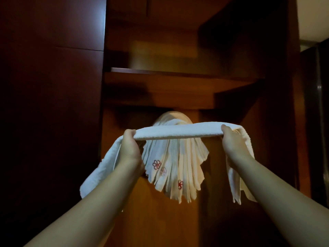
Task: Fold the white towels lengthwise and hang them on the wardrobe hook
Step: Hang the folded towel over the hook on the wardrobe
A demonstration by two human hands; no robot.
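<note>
A folded white towel (178, 131) stretches level between my two hands in front of the open wardrobe. My left hand (129, 146) grips it near its left end, which droops down past my wrist. My right hand (231, 139) grips it near the right end, which hangs behind my forearm. Just behind the towel, several white towels with small red flower marks (175, 168) hang in a bunch inside the wardrobe. The hook that holds them is hidden under the bunch.
A wooden shelf (178, 73) crosses the wardrobe above the hanging bunch. A dark wardrobe door (51, 104) stands at the left. The wardrobe's side panel (277, 97) rises at the right, with a dark doorway beyond it.
</note>
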